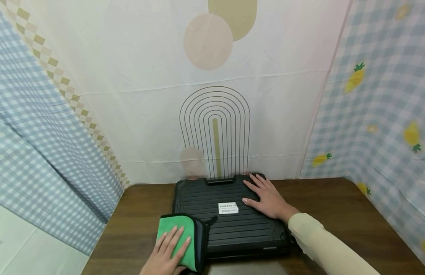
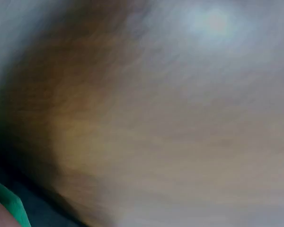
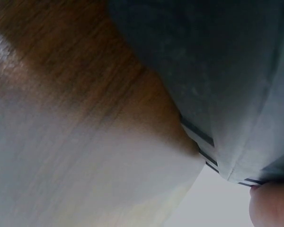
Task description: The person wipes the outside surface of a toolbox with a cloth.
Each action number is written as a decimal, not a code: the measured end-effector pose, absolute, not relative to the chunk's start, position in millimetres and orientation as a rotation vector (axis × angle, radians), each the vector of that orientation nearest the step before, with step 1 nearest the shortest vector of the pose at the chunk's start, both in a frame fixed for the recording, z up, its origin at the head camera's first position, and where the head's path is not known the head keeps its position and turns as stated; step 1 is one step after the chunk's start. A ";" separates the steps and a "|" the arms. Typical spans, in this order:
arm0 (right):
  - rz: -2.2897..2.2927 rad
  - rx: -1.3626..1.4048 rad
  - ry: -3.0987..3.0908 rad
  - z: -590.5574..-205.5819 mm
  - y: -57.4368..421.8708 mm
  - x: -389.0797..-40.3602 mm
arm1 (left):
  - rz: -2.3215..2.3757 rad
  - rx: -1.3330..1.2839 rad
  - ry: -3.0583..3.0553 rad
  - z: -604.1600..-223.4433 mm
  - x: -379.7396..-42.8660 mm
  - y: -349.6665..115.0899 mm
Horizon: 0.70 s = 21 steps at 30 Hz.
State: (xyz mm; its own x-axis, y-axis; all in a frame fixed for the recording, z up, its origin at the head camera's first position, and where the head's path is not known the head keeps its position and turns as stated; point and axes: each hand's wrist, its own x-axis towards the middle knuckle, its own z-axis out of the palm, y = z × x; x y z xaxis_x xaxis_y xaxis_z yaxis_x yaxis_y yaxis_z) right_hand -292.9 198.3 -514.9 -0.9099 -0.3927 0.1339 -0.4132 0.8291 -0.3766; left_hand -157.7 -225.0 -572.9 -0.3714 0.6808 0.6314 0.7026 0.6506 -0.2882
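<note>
While the left hand rests unclenched, straight fingers spread, on a green cloth at the near left corner of the black case on the table, the right hand lies spread across the case's top, grasping nothing, fingertips toward the far edge. It looks like wiping; the next stroke probably wants cloth sliding, case steadied.
</note>
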 end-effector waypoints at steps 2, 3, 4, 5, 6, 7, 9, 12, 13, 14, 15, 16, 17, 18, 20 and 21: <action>0.629 0.654 -2.955 -513.9 197.8 -292.9 | 0.064 -1.073 -2.095 -567.3 -156.4 -217.4; 0.635 0.656 -2.955 -513.4 197.5 -292.9 | 0.100 -1.076 -2.081 -564.6 -155.6 -212.4; 0.637 0.658 -2.955 -512.9 197.2 -293.0 | 0.137 -1.074 -2.068 -561.7 -154.8 -206.5; 0.639 0.658 -2.955 -512.7 197.2 -293.0 | 0.165 -1.074 -2.073 -558.9 -153.8 -200.1; 0.637 0.657 -2.955 -512.8 197.3 -292.9 | 0.186 -1.073 -2.088 -556.0 -152.9 -192.9; 0.636 0.656 -2.956 -512.9 197.5 -292.9 | 0.207 -1.069 -2.110 -553.0 -152.1 -185.4; 0.630 0.653 -2.958 -513.4 197.9 -292.9 | 0.227 -1.069 -2.185 -546.8 -150.3 -170.1; 0.625 0.645 -2.958 -514.5 198.4 -292.6 | 0.199 -1.073 -2.343 -537.8 -148.8 -148.4; 0.625 0.646 -2.954 -514.5 198.4 -292.6 | 0.187 -1.075 -2.382 -535.3 -149.1 -142.3; 0.625 0.648 -2.948 -514.7 198.3 -292.3 | 0.174 -1.077 -2.417 -533.2 -149.4 -136.7; 0.626 0.647 -2.944 -514.7 198.3 -292.1 | 0.161 -1.080 -2.446 -531.2 -149.8 -132.0; 0.631 0.647 -2.939 -514.8 198.3 -291.8 | 0.153 -1.082 -2.467 -529.8 -150.3 -128.1; 0.628 0.647 -2.937 -515.2 198.1 -291.7 | 0.155 -1.082 -2.476 -528.5 -150.8 -125.0; 0.622 0.652 -2.932 -515.4 198.1 -291.4 | 0.162 -1.080 -2.479 -527.9 -151.3 -122.8; 0.615 0.655 -2.934 -515.2 198.6 -291.1 | 0.168 -1.078 -2.476 -527.2 -152.8 -119.4; 0.617 0.654 -2.939 -515.1 198.9 -291.1 | 0.169 -1.076 -2.477 -527.0 -153.1 -118.3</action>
